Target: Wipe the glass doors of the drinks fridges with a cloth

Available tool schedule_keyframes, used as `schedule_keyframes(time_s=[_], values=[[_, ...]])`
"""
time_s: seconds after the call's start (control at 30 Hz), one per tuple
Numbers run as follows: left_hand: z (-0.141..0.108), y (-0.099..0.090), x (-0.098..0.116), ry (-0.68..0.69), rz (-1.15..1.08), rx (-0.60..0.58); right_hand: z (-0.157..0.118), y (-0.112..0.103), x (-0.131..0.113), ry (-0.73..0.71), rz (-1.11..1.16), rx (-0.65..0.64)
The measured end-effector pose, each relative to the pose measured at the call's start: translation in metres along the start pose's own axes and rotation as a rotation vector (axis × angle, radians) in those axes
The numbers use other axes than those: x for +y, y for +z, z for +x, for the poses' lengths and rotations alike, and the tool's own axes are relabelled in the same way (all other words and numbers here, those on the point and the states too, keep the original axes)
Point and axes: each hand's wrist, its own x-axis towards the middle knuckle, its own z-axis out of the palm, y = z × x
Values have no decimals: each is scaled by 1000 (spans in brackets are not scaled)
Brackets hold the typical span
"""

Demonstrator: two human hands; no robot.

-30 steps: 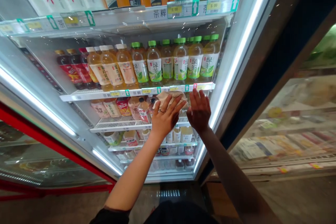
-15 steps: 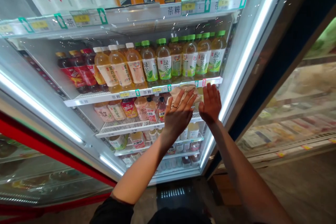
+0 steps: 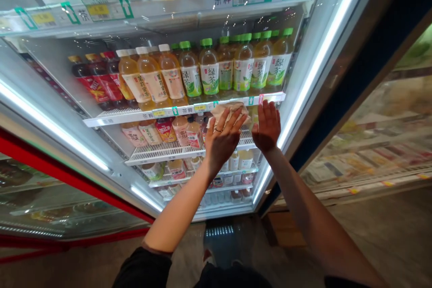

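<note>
My left hand [image 3: 225, 137], with a ring on one finger, holds a crumpled beige cloth [image 3: 224, 111] flat against the glass of a drinks cooler. Its fingers lie stretched over the cloth, a little apart. To its right, my right hand [image 3: 267, 126] is raised with the palm toward the glass and the fingers straight; I see nothing in it. Behind the hands run the white shelf edge [image 3: 135, 116] and its price labels. Green-capped tea bottles [image 3: 209, 74] stand on that shelf, above both hands.
Amber bottles with white caps [image 3: 148, 76] and dark red-labelled bottles [image 3: 97, 83] stand further left. Lower shelves hold more bottles. Bright light strips [image 3: 324, 67] line the cooler's sides. A red frame [image 3: 67, 180] borders the left cooler; another display case [image 3: 378, 153] is at right.
My left hand and the cloth have shifted slightly left across the glass. My right hand has moved slightly left too. The view has tilted a little downward.
</note>
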Motion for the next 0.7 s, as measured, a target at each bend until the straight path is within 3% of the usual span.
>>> schedule_keyframes(time_s=[0.17, 0.3, 0.4, 0.57, 0.7], values=[[-7, 2, -13, 41, 29, 3, 2, -7, -4, -14, 81, -6], [-15, 1, -22, -34, 96, 60, 4, -8, -5, -22, 112, -31], [-15, 1, -21, -50, 125, 36, 4, -5, -8, -36, 155, 31], [-13, -4, -30, 41, 165, -52, 1, -2, -20, -102, 225, 152], [-16, -9, -35, 48, 161, -60, 4, -1, -31, -160, 223, 61]])
